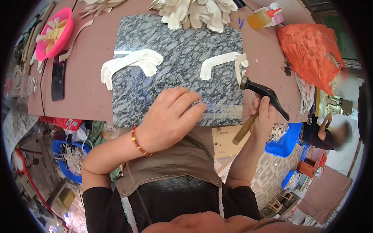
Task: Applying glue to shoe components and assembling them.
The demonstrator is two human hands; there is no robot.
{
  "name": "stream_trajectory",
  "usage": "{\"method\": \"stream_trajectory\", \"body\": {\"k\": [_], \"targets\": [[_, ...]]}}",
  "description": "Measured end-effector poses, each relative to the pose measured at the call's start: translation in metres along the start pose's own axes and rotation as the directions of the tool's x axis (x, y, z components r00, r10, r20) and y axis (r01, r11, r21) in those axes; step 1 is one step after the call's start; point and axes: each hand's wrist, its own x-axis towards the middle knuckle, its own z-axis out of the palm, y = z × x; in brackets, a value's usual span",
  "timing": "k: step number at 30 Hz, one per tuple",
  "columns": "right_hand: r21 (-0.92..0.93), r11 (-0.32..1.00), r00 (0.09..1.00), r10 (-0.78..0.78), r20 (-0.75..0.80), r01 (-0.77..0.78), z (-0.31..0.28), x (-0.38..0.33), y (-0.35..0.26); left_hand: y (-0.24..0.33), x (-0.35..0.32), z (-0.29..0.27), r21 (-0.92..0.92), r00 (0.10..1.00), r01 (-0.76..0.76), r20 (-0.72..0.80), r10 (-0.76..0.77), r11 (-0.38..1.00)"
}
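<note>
My left hand (171, 116) lies flat, fingers together, pressing on a pale strip (225, 112) along the near edge of a grey speckled stone slab (178, 50). My right hand (263, 116) grips the wooden handle of a black-headed hammer (258, 103), held raised just off the slab's right near corner. On the slab lie two stacks of curved white cut pieces, one at the left (130, 64) and one at the right (221, 62).
A heap of white cut pieces (194, 13) sits at the slab's far edge. A pink bowl (54, 33) stands at the far left, a glue bottle (264, 16) and an orange plastic bag (311, 48) at the right. Another person (330, 134) is at the lower right.
</note>
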Motion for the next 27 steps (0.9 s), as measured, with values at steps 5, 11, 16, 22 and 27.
{"method": "stream_trajectory", "body": {"k": [5,11,16,22,27], "targets": [[0.307,0.937,0.985,0.145,0.092,-0.167,-0.015,-0.005,0.020,-0.010,0.027,0.030,-0.009,0.998,0.036,-0.049,-0.037,0.999],[0.233,0.946,0.941,0.149,0.305,-0.226,-0.014,-0.023,0.028,-0.027,0.082,0.052,0.009,0.965,0.139,0.224,-0.137,0.990],[-0.041,0.978,0.860,0.199,0.470,-0.204,-0.016,-0.032,0.017,-0.016,0.099,0.070,0.064,0.892,0.184,0.409,-0.193,0.981],[-0.040,0.998,0.697,0.064,0.715,-0.050,-0.030,-0.031,0.001,-0.023,0.088,0.072,-0.036,0.881,0.241,0.428,-0.203,0.970],[0.018,0.985,0.836,0.136,0.531,-0.172,-0.030,-0.034,0.006,-0.017,0.070,0.010,-0.579,0.812,0.584,0.404,-0.421,0.569]]}}
